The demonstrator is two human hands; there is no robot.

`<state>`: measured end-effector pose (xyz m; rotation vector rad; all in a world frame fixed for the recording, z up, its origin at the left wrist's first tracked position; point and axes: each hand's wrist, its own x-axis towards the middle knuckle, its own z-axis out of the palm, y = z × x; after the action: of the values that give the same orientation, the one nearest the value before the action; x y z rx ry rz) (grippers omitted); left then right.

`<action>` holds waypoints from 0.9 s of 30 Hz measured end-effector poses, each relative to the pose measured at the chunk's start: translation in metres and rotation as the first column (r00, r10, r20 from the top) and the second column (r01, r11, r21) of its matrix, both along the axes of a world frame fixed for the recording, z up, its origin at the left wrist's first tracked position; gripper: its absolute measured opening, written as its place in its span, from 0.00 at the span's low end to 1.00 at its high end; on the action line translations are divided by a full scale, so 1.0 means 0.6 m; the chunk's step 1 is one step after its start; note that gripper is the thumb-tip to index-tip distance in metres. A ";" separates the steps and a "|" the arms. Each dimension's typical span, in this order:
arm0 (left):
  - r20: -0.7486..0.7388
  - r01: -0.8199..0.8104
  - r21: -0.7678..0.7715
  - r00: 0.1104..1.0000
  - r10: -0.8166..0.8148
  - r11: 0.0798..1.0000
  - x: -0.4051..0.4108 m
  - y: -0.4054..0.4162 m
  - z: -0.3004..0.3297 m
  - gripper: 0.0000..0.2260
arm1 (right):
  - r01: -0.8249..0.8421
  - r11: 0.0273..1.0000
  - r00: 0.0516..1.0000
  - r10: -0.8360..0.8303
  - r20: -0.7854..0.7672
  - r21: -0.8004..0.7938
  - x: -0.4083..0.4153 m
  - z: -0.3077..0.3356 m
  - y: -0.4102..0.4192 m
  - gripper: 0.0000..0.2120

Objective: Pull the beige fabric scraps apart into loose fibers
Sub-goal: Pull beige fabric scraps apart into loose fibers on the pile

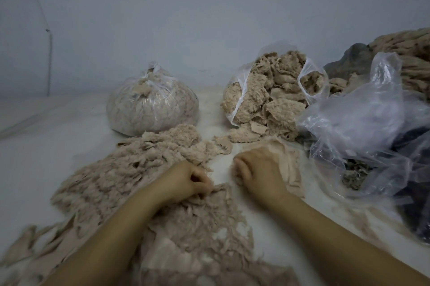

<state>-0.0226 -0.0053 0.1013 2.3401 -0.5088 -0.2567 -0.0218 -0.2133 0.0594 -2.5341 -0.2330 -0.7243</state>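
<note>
1. Pale white flooring (35,146) under a grey-blue wall served as your worktop, so fibers stayed visible against it.
2. Left of the tied bag (152,105), nothing but bare floor lay; in front of that bag spread your loose fibers (111,176), heaped where they fell.
3. Your left hand (183,181), nearer you than the tied bag, was curled, pinching a beige scrap (218,192) to anchor it.
4. Your right hand (258,171), right of that bag, fisted around thin fabric (288,160), likely to pull outward.
5. Farther right, an open bag (267,94) kept unworked scraps within reach.
</note>
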 end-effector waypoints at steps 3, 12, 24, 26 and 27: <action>0.099 0.095 0.162 0.989 -0.112 0.982 -0.010 0.015 -0.018 0.05 | -0.191 0.981 0.952 0.187 -0.242 0.007 -0.040 -0.025 0.051 0.18; 0.329 0.112 0.323 0.918 -0.222 0.940 -0.024 0.070 -0.067 0.17 | -0.195 0.974 0.907 0.223 -0.356 0.113 -0.130 -0.045 -0.002 0.15; 0.390 0.081 0.381 0.889 -0.240 0.921 -0.059 0.104 -0.109 0.16 | -0.408 0.907 0.808 0.412 -0.422 0.103 -0.137 -0.036 0.066 0.19; 0.312 0.065 0.144 0.944 -0.108 0.987 -0.054 0.108 -0.108 0.12 | -0.467 0.873 0.787 0.482 -0.385 0.140 -0.145 -0.045 0.063 0.12; 0.254 0.038 0.053 0.966 -0.050 0.998 -0.051 0.107 -0.104 0.11 | -0.477 0.860 0.778 0.509 -0.369 0.181 -0.148 -0.046 0.058 0.08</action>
<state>-0.0533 0.0591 0.0387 2.4246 -0.6862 0.0138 -0.1105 -0.1788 0.0316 -2.3203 -0.6789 0.0067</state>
